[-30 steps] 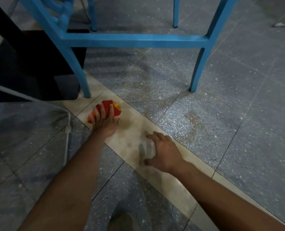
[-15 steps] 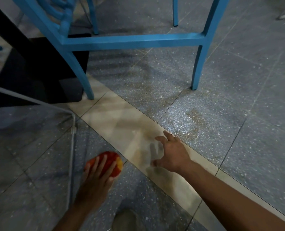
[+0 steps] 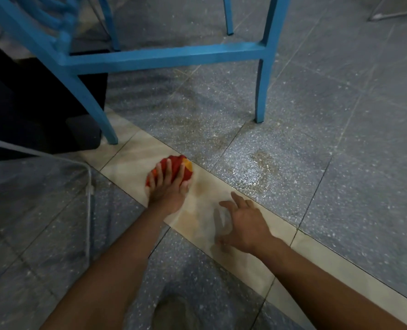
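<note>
A crumpled red and orange cloth (image 3: 173, 160) lies on the beige tile strip (image 3: 131, 160) of the floor. My left hand (image 3: 166, 191) presses down on it, with fingers spread straight over its top. Most of the cloth is hidden under the hand. My right hand (image 3: 243, 222) rests on the same beige strip a little to the right and nearer me, fingers spread, holding nothing. A damp brownish smear (image 3: 197, 189) shows on the strip between the two hands.
A blue chair frame stands just beyond, with legs at the left (image 3: 95, 110) and right (image 3: 261, 91). A wet shiny patch (image 3: 259, 163) marks the grey speckled tile. At the left are a thin metal tube (image 3: 88, 186) and a dark block (image 3: 31, 115). My foot (image 3: 176, 313) is at the bottom.
My left hand pulled the cloth back toward me onto the grey tile, then pushed it forward again onto the beige strip. My right hand stayed in place.
</note>
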